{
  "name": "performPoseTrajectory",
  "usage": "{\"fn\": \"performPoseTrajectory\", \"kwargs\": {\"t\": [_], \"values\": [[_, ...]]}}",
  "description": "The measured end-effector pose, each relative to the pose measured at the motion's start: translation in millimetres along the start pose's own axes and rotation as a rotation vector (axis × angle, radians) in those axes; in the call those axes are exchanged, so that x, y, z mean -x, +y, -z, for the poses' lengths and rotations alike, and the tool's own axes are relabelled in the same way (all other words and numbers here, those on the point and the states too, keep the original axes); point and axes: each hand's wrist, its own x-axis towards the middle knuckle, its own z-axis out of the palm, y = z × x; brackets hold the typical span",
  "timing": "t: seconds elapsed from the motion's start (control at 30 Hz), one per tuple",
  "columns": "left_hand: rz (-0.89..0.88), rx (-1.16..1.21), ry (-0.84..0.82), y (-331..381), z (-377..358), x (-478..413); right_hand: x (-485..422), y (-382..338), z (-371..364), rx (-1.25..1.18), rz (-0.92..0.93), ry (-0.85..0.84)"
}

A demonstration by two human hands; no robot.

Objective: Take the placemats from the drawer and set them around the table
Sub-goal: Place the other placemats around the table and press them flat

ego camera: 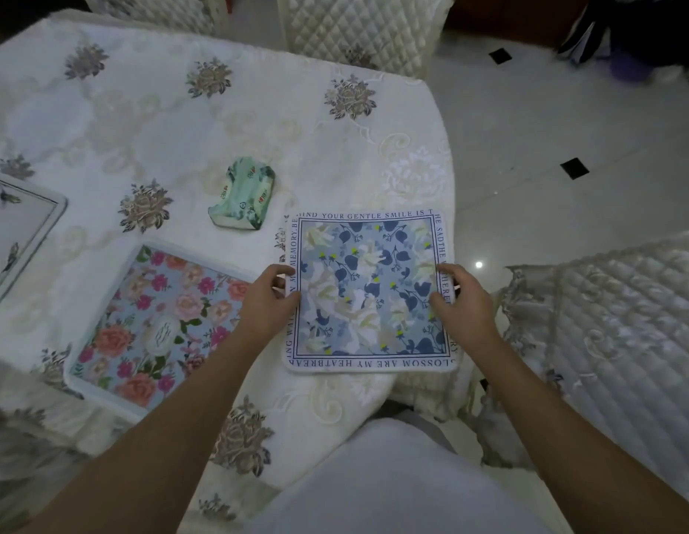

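1. Head view: the blue placemat (369,287) lies flat at the right-hand edge of the desk (181,121), its lettered border square to the person.
2. The left hand (271,302) grasps the mat's left edge and the right hand (462,302) grasps its right edge. The fingers of both are curled onto the border, in what looks like a light pinch.
3. A pink placemat (161,321) is laid just beside it to the left, apart from it. A third placemat (15,233) shows partly at the far left edge. A green tissue pack (244,198) sits near the middle of the desk, beyond both mats.
4. Judged from this, the step in hand is setting down and squaring the blue placemat at its seat, beside the quilted chair (624,321).
5. The mat's near right corner seems to reach the rim of the desk, though the draped cloth makes that hard to tell. The next move probably calls for a small nudge inward before both hands let go.
6. The far side of the desk shows no mats, so more places likely remain to be set.
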Motion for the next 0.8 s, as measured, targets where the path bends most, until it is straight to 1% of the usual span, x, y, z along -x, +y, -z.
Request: {"fn": "performPoseTrajectory", "kwargs": {"t": [0.07, 0.17, 0.3, 0.47, 0.57, 0.7, 0.8], "values": [[-0.022, 0.021, -0.04, -5.1, 4.8, 15.5, 26.0, -4.8, 3.0, -0.014, 0.014, 0.017], [-0.043, 0.042, -0.121, -16.4, 4.4, 45.0, 76.1, -9.2, 9.0, 0.011, 0.021, 0.09], [-0.164, 0.112, -0.179, -11.6, -3.7, 89.9, 152.2, -1.0, 23.1, 0.008, -0.021, 0.221], [-0.246, 0.208, -0.316, 23.4, -23.1, 142.5, 243.9, 10.9, 56.0, -0.057, -0.122, 0.384], [-0.308, 0.218, -0.377, 45.8, -39.7, 174.4, 292.3, 21.8, 77.6, -0.083, -0.144, 0.509], [-0.348, 0.265, -0.448, 81.1, -64.4, 220.0, 355.5, 41.1, 106.5, -0.142, -0.156, 0.683], [-0.452, 0.255, -0.5, 113.8, -91.2, 265.0, 408.1, 68.5, 133.3, -0.193, -0.186, 0.82]]}}
